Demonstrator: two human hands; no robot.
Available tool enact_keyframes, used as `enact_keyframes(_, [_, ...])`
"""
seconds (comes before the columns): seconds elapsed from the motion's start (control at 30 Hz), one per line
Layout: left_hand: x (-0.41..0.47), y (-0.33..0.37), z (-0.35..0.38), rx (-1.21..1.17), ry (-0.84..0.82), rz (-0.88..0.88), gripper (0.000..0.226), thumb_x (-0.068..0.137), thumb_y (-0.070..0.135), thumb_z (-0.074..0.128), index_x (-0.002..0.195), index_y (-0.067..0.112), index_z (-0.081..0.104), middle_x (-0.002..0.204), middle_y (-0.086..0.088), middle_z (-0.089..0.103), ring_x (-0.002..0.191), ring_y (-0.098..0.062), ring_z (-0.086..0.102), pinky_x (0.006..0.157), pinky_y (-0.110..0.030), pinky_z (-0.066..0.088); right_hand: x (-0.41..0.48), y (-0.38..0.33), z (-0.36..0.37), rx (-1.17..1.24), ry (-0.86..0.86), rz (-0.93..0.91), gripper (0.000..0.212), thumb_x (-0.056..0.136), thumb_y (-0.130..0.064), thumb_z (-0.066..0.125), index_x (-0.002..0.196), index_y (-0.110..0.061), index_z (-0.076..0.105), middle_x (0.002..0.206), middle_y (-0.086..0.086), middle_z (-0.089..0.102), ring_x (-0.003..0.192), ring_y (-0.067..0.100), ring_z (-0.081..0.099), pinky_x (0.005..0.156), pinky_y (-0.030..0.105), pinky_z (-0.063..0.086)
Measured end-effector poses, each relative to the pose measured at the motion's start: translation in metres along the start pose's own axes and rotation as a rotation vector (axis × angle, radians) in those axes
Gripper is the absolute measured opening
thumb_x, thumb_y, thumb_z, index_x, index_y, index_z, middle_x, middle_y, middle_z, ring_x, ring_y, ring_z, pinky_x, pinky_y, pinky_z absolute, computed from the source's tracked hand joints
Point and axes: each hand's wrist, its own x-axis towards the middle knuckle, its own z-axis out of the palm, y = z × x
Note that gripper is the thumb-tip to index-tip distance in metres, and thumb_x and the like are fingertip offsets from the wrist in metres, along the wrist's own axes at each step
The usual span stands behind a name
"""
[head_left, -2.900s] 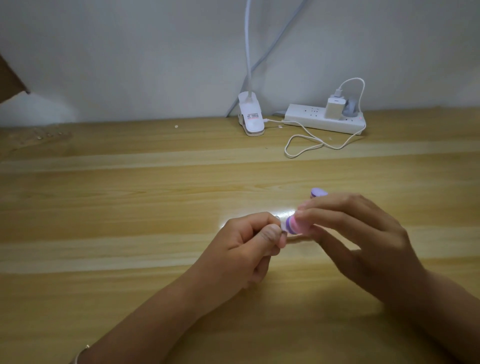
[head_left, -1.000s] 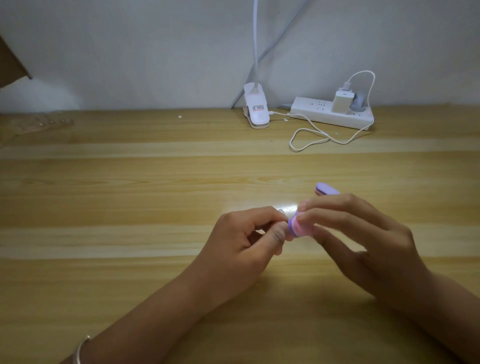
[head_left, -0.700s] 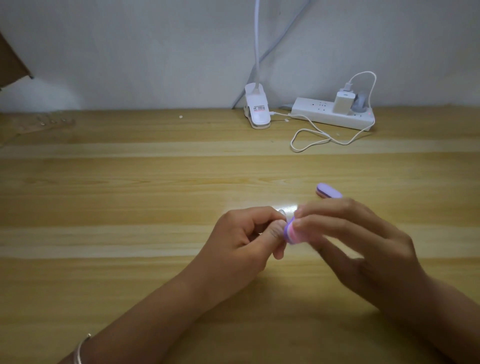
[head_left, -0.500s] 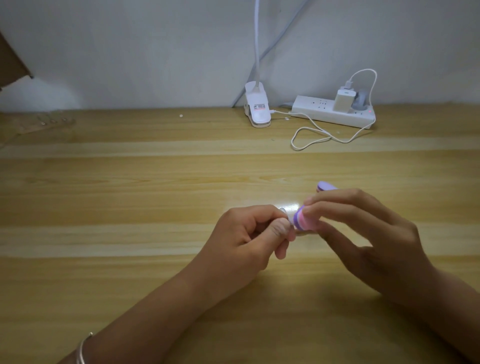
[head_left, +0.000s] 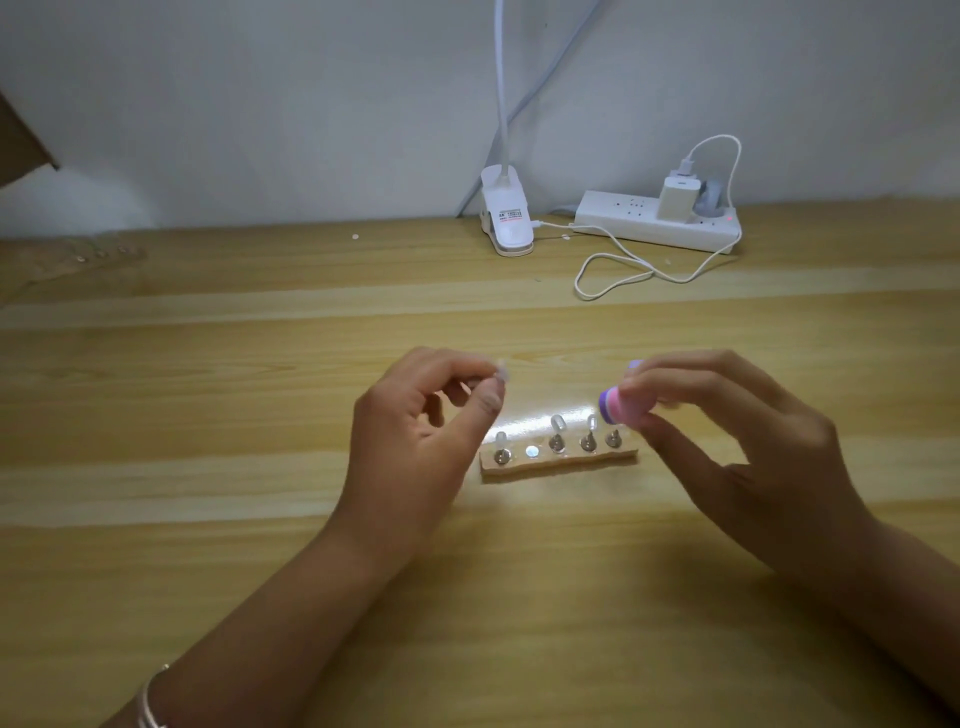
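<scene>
Head view: both hands are raised just above the wooden table, well apart, one on each side of a small wooden strip lying on it. The left hand pinches a small clear piece between thumb and forefinger tip; the piece is blurred, and the other fingers are curled toward the palm. The right hand pinches a short pink-and-purple block between the thumb underneath and the fingers on top, its purple end turned toward the left hand. The strip carries a row of metal studs; four bear clear tips, and one stud is bare. A purple object peeks out behind the right fingers. At the far edge stand a white clip lamp and a power strip with a looped white cable.
</scene>
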Motion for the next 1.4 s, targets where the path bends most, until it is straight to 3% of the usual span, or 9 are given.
enact_keyframes(0.2, [-0.005,-0.003,0.015,0.104,-0.138,-0.090,0.018,0.079,0.015,0.079,0.078,0.032,0.075,0.082,0.012,0.070,0.085,-0.009,0.059,0.063,-0.008,0.040,-0.002,0.000,0.005,-0.039,-0.035,-0.007,0.015,0.090,0.001,0.068,0.104,-0.002,0.073,0.104,0.007,0.069,0.102,0.024,0.067,0.093,0.035,0.052])
enact_keyframes(0.37, [-0.007,-0.004,0.019,0.095,-0.173,-0.149,0.003,0.071,0.029,0.074,0.071,0.032,0.073,0.068,0.017,0.065,0.069,-0.008,0.060,0.081,-0.040,0.053,-0.002,-0.001,0.005,-0.073,-0.034,-0.039,0.015,0.091,0.000,0.067,0.104,-0.001,0.073,0.104,0.008,0.069,0.100,0.024,0.066,0.093,0.035,0.052])
enact_keyframes(0.5, [-0.006,-0.004,0.018,0.094,-0.197,-0.193,0.004,0.068,0.032,0.071,0.071,0.030,0.073,0.065,0.011,0.062,0.061,-0.008,0.053,0.089,-0.060,0.046,-0.003,0.001,0.007,-0.074,-0.041,-0.050,0.014,0.092,0.000,0.067,0.104,-0.002,0.074,0.103,0.007,0.069,0.098,0.023,0.066,0.094,0.043,0.053])
enact_keyframes(0.7, [-0.004,-0.001,0.016,0.262,-0.185,-0.182,0.007,0.062,0.045,0.071,0.067,0.043,0.068,0.088,0.014,0.067,0.098,-0.012,0.058,0.092,-0.052,0.044,-0.006,0.002,0.009,-0.068,-0.065,-0.055,0.013,0.092,0.001,0.069,0.103,-0.002,0.074,0.104,0.006,0.070,0.093,0.024,0.067,0.093,0.050,0.054])
enact_keyframes(0.83, [-0.002,-0.006,0.015,0.362,-0.211,-0.167,0.016,0.062,0.056,0.072,0.075,0.051,0.065,0.094,0.020,0.064,0.102,-0.002,0.052,0.097,-0.034,0.035,-0.005,0.002,0.009,-0.092,-0.058,-0.048,0.012,0.093,-0.001,0.067,0.103,-0.002,0.074,0.103,0.006,0.070,0.093,0.023,0.066,0.093,0.047,0.054])
enact_keyframes(0.93, [0.001,-0.005,0.024,0.411,-0.249,-0.123,0.019,0.067,0.049,0.081,0.075,0.052,0.065,0.092,0.021,0.060,0.097,0.003,0.047,0.089,-0.019,0.024,-0.006,0.002,0.012,-0.111,-0.058,-0.007,0.012,0.094,-0.003,0.065,0.103,-0.003,0.074,0.103,0.004,0.068,0.095,0.022,0.065,0.094,0.043,0.052])
enact_keyframes(1.1, [0.004,-0.006,0.032,0.263,-0.252,-0.105,0.006,0.066,0.043,0.071,0.072,0.043,0.071,0.075,0.015,0.063,0.083,-0.007,0.053,0.081,-0.042,0.043,-0.006,0.002,0.015,-0.117,-0.103,0.039,0.013,0.092,-0.002,0.065,0.102,-0.003,0.073,0.101,0.003,0.068,0.091,0.022,0.065,0.097,0.048,0.052])
enact_keyframes(1.27, [0.001,-0.006,0.032,0.430,-0.226,0.061,0.009,0.074,0.034,0.080,0.076,0.041,0.075,0.079,0.016,0.062,0.087,-0.005,0.049,0.080,-0.028,0.025,-0.004,0.001,0.014,-0.128,-0.111,0.042,0.013,0.093,-0.003,0.065,0.103,-0.003,0.073,0.101,0.004,0.068,0.092,0.024,0.066,0.095,0.048,0.052])
enact_keyframes(1.4, [-0.003,0.003,0.032,0.478,-0.114,0.231,0.004,0.074,0.031,0.079,0.075,0.034,0.076,0.088,0.018,0.067,0.088,-0.009,0.054,0.079,-0.031,0.025,-0.005,0.000,0.012,-0.101,-0.096,0.062,0.013,0.092,-0.003,0.066,0.102,-0.005,0.073,0.100,0.000,0.067,0.093,0.020,0.065,0.093,0.042,0.052])
